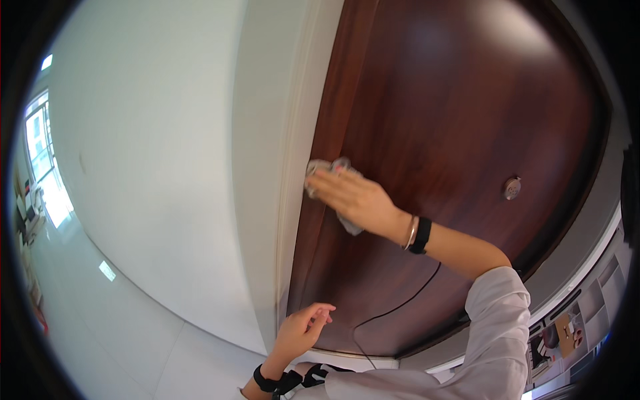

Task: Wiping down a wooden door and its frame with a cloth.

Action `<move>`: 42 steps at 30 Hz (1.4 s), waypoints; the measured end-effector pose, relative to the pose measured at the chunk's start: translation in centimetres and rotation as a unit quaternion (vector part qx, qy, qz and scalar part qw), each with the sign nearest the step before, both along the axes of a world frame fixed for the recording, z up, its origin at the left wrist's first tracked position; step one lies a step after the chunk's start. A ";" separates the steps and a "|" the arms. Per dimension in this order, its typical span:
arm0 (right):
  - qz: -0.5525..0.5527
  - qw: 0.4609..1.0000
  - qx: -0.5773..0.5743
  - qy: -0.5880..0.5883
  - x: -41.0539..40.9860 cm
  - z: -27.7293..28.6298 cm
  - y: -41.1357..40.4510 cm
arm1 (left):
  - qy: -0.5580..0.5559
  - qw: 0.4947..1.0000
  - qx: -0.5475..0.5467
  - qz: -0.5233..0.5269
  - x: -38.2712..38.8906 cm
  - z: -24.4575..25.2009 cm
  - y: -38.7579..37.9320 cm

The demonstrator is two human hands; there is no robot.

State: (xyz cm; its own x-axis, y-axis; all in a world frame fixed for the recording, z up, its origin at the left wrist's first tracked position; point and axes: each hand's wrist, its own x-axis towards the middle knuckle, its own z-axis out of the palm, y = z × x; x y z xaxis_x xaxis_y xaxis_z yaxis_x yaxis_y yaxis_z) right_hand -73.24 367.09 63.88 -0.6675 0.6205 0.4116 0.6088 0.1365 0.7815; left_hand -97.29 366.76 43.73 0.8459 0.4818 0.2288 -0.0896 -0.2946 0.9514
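Observation:
My right hand (357, 197) lies flat over a crumpled grey cloth (350, 225), pressing it to the left side of a dark reddish-brown wooden door (425, 135). Parts of the cloth stick out past the fingertips and below the palm; the rest is hidden under the hand. Lower down, my left hand (302, 330) hangs in front of the door's bottom left corner, fingers loosely curled and a little apart, with nothing in it. A metal fitting, perhaps a peephole cover (512, 188), sits on the door to the right.
A pale door frame (287, 175) and white wall (165, 150) stand left of the door. Glossy floor tiles (125, 320) run below. One black cable (400, 305) hangs across the door near my body. Shelves holding shoes (575, 335) stand at lower right; a bright window (40, 140) is far left.

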 end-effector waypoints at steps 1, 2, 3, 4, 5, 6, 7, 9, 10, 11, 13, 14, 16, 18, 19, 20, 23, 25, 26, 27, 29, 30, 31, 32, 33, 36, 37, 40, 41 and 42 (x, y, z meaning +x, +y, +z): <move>0.007 1.000 -0.008 -0.009 0.1 -0.5 -0.2 | -0.007 1.000 0.008 -0.005 0.3 -0.3 -0.2; -0.006 0.998 0.000 -0.056 0.4 -0.6 -0.3 | -0.014 1.000 0.000 -0.002 0.3 -1.0 -0.3; 0.007 0.997 -0.002 -0.074 0.6 0.0 -0.1 | -0.022 1.000 -0.008 0.005 0.5 -1.6 -0.4; 0.013 0.996 -0.007 -0.085 0.5 0.8 -0.1 | 0.012 1.000 -0.013 0.003 0.4 -1.5 -0.5; 0.019 0.995 -0.012 -0.096 0.5 1.7 -0.1 | 0.027 0.999 -0.019 0.001 0.6 -1.4 -0.4; 0.012 0.992 0.002 -0.124 0.2 3.1 0.1 | 0.005 1.000 -0.018 0.004 0.9 -1.4 -0.4; 0.008 0.991 0.009 -0.132 0.2 4.8 0.1 | -0.016 1.000 -0.019 0.006 1.3 -1.3 -0.4; 0.023 0.993 0.053 -0.102 0.3 9.0 0.0 | 0.019 0.998 -0.043 -0.032 1.5 -0.3 0.0; 0.016 0.993 0.079 -0.089 0.1 11.7 -0.2 | 0.063 0.993 -0.073 -0.070 1.7 0.2 0.0; 0.018 0.989 0.120 -0.084 0.2 14.0 0.2 | 0.058 0.993 -0.073 -0.068 1.9 0.3 -0.5; 0.006 0.981 0.183 -0.063 -0.4 19.1 1.3 | -0.071 0.997 -0.019 -0.033 2.0 0.5 -1.2; 0.005 0.975 0.214 -0.058 -0.2 21.6 1.9 | -0.070 0.997 -0.016 -0.040 2.0 0.9 -1.0; 0.012 0.969 0.243 -0.043 0.1 26.2 3.1 | -0.063 0.997 -0.021 -0.041 1.9 0.9 -0.6; 0.019 0.948 0.309 -0.066 0.9 30.9 4.0 | -0.043 0.998 -0.020 -0.048 1.5 1.9 0.1; 0.011 0.939 0.338 -0.068 0.9 32.9 4.8 | -0.047 0.998 -0.019 -0.042 1.5 1.4 0.5; 0.016 0.932 0.354 -0.070 0.9 35.1 5.3 | -0.067 0.996 -0.041 -0.037 1.6 0.4 0.9; 0.031 0.897 0.435 -0.074 0.6 40.4 7.4 | -0.079 0.993 -0.085 -0.020 0.6 0.1 1.8; -0.001 0.916 0.399 -0.027 -0.8 42.7 7.6 | -0.073 0.992 -0.101 -0.008 -0.1 0.3 2.2; -0.021 0.911 0.412 -0.012 -1.2 43.9 8.1 | -0.074 0.991 -0.109 0.007 -0.3 -0.1 2.0; -0.042 0.904 0.426 0.004 -1.3 45.4 8.7 | -0.074 0.990 -0.115 0.020 -0.5 0.0 2.2; -0.063 0.871 0.487 -0.019 -0.8 48.0 9.2 | -0.076 0.992 -0.098 0.002 -1.3 2.5 1.8; -0.048 0.870 0.490 -0.005 -1.4 48.6 10.3 | -0.075 0.992 -0.098 0.000 -1.8 3.4 1.6; -0.039 0.867 0.497 0.004 -1.7 49.3 10.4 | -0.075 0.993 -0.091 -0.001 -1.7 3.7 1.6; -0.023 0.860 0.509 0.009 -1.7 49.7 10.4 | -0.075 0.992 -0.101 -0.005 -1.6 3.8 1.6; -0.023 0.853 0.521 -0.008 -1.8 49.7 10.3 | -0.075 0.991 -0.114 -0.007 -1.3 3.6 1.3; -0.079 0.857 0.509 -0.016 -0.3 49.9 7.9 | -0.099 0.990 -0.091 -0.028 0.9 2.2 0.6; -0.064 0.856 0.512 -0.030 0.5 49.9 6.7 | -0.098 0.991 -0.089 -0.029 1.8 1.2 0.5; -0.066 0.847 0.525 -0.055 2.8 49.1 2.7 | -0.087 0.990 -0.105 -0.038 3.5 1.1 -0.5; -0.078 0.839 0.534 -0.067 3.5 48.7 1.3 | -0.071 0.993 -0.085 -0.042 2.9 3.3 -1.0; -0.061 0.836 0.540 -0.074 4.4 48.6 -0.2 | -0.057 0.995 -0.063 -0.044 2.7 4.9 -1.5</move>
State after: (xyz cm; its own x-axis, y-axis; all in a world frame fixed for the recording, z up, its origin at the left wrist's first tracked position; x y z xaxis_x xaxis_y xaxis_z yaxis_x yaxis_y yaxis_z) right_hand -68.86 366.92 112.47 -0.7195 0.0086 0.6944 0.4520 -0.7534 0.4776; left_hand -94.61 365.25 48.61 0.8583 0.4375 0.2683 -0.2191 -0.1604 0.9624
